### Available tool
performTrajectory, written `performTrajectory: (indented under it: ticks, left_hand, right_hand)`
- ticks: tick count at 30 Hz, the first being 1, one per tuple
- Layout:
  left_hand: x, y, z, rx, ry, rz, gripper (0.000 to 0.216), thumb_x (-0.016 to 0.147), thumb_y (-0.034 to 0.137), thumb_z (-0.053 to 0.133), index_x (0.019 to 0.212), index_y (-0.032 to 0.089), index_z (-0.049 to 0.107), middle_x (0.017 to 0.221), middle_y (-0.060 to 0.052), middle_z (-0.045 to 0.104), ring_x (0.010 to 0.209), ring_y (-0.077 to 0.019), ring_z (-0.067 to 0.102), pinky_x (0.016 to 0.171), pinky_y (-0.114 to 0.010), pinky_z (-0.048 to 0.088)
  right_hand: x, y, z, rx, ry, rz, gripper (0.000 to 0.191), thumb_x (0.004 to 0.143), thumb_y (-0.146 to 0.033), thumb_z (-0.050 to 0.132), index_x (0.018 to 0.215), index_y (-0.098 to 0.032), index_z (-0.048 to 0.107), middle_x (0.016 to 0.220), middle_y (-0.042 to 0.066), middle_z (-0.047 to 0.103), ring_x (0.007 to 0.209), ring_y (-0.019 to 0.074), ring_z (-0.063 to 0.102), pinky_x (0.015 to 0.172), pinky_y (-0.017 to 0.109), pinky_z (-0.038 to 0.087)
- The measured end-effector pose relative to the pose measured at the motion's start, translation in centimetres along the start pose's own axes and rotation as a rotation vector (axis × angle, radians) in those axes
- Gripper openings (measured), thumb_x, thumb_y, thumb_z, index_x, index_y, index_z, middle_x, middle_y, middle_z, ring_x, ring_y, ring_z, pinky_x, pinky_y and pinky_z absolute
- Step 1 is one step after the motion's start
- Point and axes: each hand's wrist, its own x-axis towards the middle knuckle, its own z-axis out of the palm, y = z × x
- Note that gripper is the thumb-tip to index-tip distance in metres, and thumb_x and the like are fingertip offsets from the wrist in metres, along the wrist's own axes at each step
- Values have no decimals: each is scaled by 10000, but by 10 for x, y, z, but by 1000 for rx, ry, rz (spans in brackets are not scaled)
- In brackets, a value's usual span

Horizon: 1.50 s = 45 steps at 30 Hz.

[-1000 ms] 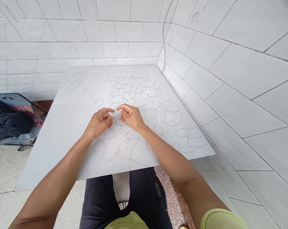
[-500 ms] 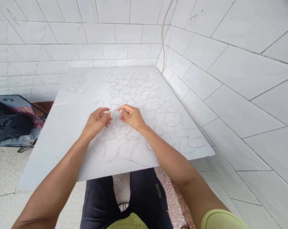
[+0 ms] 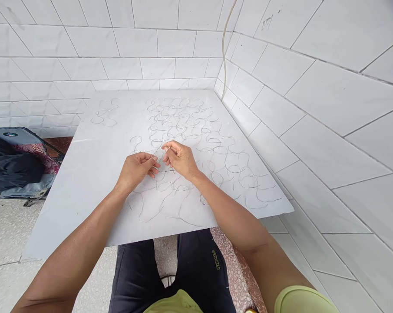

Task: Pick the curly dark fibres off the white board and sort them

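Many thin, dark, curved wires or threads lie spread over a pale board; their exact kind is too fine to tell. Above the middle of the board, my left hand has its thumb and index finger pinched together, the other fingers curled below. My right hand faces it a small gap away, thumb and index finger also brought together. What either pinch holds is too thin to make out. Several loose strands lie beneath and in front of both hands.
White tiled walls meet behind and to the right of the board, with a pale cable hanging in the corner. At the left stands a folding chair with dark cloth on it. A small strand group lies at the board's far left.
My left hand has moved slightly right and down, closer to my right hand, and its thumb and index finger have come together. My right hand has barely moved.
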Motion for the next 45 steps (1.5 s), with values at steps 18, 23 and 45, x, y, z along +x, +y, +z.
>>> performTrajectory:
  ticks: [18, 23, 45]
  left_hand:
    - [1, 1, -8, -25, -105, 28, 289, 940, 427, 704, 824, 163, 725, 821, -96, 761, 661, -205, 720, 682, -379, 624]
    - [2, -8, -7, 97, -223, 97, 335, 966, 503, 658, 887, 187, 738, 810, -67, 759, 659, -200, 717, 683, -361, 601]
    - [1, 3, -3, -262, -41, 44, 261, 926, 392, 747, 930, 131, 731, 891, -117, 770, 766, -209, 744, 788, -398, 638]
  right_hand:
    - [3, -2, 0, 302, -131, 189, 583, 902, -751, 647, 994, -178, 705, 847, 92, 760, 703, 193, 722, 519, 262, 551]
    - [4, 3, 7, 363, -106, 171, 553, 850, -739, 712, 869, -186, 736, 768, 48, 698, 710, 168, 683, 567, 250, 534]
    - [4, -10, -6, 332, -88, 195, 654, 924, -792, 561, 972, -162, 732, 951, 114, 761, 837, 193, 734, 709, 285, 610]
